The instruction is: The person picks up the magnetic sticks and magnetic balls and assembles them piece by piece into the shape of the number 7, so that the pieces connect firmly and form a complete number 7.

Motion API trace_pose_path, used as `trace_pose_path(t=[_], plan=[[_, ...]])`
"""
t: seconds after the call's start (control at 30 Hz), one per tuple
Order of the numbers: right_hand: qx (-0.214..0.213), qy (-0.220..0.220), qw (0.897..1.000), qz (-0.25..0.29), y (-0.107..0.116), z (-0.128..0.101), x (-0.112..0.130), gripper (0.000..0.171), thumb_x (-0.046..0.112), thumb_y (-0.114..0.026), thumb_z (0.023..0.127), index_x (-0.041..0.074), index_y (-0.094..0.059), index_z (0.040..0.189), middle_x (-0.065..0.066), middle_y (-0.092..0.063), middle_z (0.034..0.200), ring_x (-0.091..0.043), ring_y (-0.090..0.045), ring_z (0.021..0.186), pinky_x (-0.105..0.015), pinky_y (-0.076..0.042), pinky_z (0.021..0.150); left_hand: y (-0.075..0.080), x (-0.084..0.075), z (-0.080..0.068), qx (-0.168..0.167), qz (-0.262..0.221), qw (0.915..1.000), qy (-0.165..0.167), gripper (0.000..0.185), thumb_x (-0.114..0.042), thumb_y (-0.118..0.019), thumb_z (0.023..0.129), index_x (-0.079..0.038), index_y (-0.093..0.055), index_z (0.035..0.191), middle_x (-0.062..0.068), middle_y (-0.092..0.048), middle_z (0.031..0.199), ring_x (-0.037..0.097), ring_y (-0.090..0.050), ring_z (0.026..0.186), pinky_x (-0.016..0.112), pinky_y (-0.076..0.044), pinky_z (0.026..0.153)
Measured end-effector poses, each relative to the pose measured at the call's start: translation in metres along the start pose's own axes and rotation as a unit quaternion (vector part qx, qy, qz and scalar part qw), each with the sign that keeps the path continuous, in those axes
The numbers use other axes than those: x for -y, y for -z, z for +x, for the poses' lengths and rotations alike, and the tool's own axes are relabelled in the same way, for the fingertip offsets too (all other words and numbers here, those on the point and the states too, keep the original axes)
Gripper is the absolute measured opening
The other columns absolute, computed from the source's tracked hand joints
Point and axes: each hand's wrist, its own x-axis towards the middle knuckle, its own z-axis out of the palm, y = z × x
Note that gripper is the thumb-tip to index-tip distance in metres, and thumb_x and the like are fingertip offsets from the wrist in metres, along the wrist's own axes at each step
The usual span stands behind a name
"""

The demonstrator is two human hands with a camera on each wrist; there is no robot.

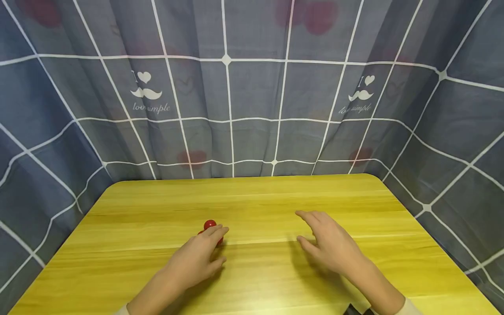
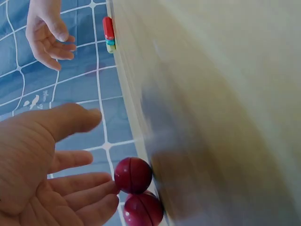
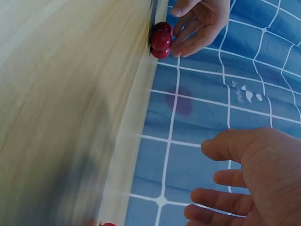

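Red balls [image 2: 134, 180] apparently touch the left fingers [image 2: 94, 194].

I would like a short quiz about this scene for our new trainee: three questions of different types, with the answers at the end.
1. Multiple choice: What is the left hand nearest to?
A) a blue cup
B) the red balls
C) a metal spoon

2. True or false: The right hand grips one of the red balls.

3. Fill in the missing word: Behind the table hangs a dark cloth with a grid of ____ lines.

Key:
1. B.
2. False: the right hand is apart from the red balls and holds nothing.
3. White.
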Motion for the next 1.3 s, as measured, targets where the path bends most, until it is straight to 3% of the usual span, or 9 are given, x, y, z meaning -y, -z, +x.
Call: trace_pose_path(t=[0.13,0.23,0.33,0.57,0.7,0.83,0.93,1.1,1.3], plan=[[0.006,-0.005,1.0,0.008,0.0,0.003,-0.006,0.058,0.028,-0.076,0.084,0.008,-0.054,0.134,-0.004,-0.063,0.114,-0.016,-0.058,0.091,-0.036,-0.051,0.08,-0.001,-0.002,0.002,0.0,-0.009,0.9999,0.005,0.062,-0.02,-0.081,0.081,-0.004,-0.054,0.134,0.016,-0.055,0.135,0.029,-0.057,0.119,0.052,-0.047,0.092],[0.009,-0.015,1.0,0.021,-0.001,0.004,-0.015,0.056,0.026,-0.077,0.084,0.007,-0.055,0.132,-0.005,-0.064,0.114,-0.019,-0.06,0.094,-0.038,-0.051,0.082,-0.002,-0.004,0.003,0.004,-0.011,0.9999,0.008,0.059,-0.013,-0.08,0.081,-0.004,-0.054,0.134,0.017,-0.054,0.136,0.03,-0.055,0.12,0.056,-0.047,0.091],[0.016,-0.029,0.999,0.029,-0.003,0.004,-0.027,0.054,0.024,-0.077,0.084,0.006,-0.056,0.13,-0.008,-0.064,0.118,-0.027,-0.061,0.107,-0.044,-0.05,0.088,-0.002,-0.008,0.003,0.007,0.0,1.0,0.005,0.057,-0.009,-0.08,0.08,-0.002,-0.056,0.131,0.017,-0.054,0.135,0.031,-0.056,0.12,0.057,-0.047,0.09],[0.038,-0.068,0.997,0.027,-0.003,0.001,-0.048,0.047,0.02,-0.074,0.087,0.003,-0.058,0.128,-0.012,-0.064,0.118,-0.032,-0.061,0.108,-0.049,-0.049,0.088,-0.003,-0.011,0.003,-0.003,0.023,0.9997,0.0,0.052,-0.007,-0.081,0.078,-0.002,-0.06,0.126,0.016,-0.058,0.13,0.031,-0.059,0.114,0.052,-0.049,0.09],[0.046,-0.066,0.996,0.023,0.0,0.0,-0.051,0.041,0.018,-0.074,0.086,0.004,-0.062,0.122,-0.01,-0.065,0.113,-0.029,-0.062,0.103,-0.047,-0.05,0.086,-0.004,-0.012,0.003,-0.002,0.03,0.9995,-0.007,0.049,-0.005,-0.08,0.078,-0.002,-0.062,0.123,0.015,-0.06,0.127,0.03,-0.06,0.113,0.047,-0.05,0.089],[0.067,-0.061,0.996,0.02,0.003,0.0,-0.05,0.026,0.012,-0.076,0.083,0.006,-0.069,0.106,-0.005,-0.065,0.097,-0.021,-0.062,0.086,-0.04,-0.052,0.075,-0.004,-0.013,0.003,-0.006,0.037,0.9992,-0.013,0.042,-0.005,-0.08,0.079,-0.001,-0.064,0.118,0.013,-0.062,0.123,0.029,-0.062,0.11,0.043,-0.052,0.087],[0.109,-0.073,0.991,0.022,0.006,0.001,-0.049,0.014,0.009,-0.077,0.08,0.009,-0.07,0.093,0.001,-0.061,0.082,-0.015,-0.055,0.072,-0.034,-0.049,0.065,-0.004,-0.012,0.004,-0.012,0.038,0.999,-0.021,0.033,-0.003,-0.079,0.079,-0.002,-0.067,0.109,0.012,-0.064,0.117,0.028,-0.064,0.105,0.041,-0.053,0.085],[0.177,-0.1,0.979,0.033,0.006,0.0,-0.045,0.012,0.01,-0.077,0.081,0.012,-0.066,0.083,0.003,-0.054,0.074,-0.013,-0.046,0.064,-0.031,-0.042,0.059,-0.005,-0.011,0.005,-0.021,0.035,0.9983,-0.042,0.019,0.0,-0.078,0.078,-0.007,-0.066,0.091,0.002,-0.065,0.096,0.017,-0.064,0.09,0.031,-0.054,0.077],[0.185,-0.117,0.975,0.04,0.002,-0.001,-0.044,0.013,0.009,-0.078,0.081,0.01,-0.068,0.087,0.003,-0.055,0.076,-0.013,-0.047,0.065,-0.03,-0.043,0.059,-0.005,-0.01,0.004,-0.027,0.033,0.9981,-0.045,0.024,0.002,-0.077,0.079,-0.013,-0.059,0.078,-0.005,-0.057,0.08,0.007,-0.053,0.075,0.023,-0.049,0.066]])
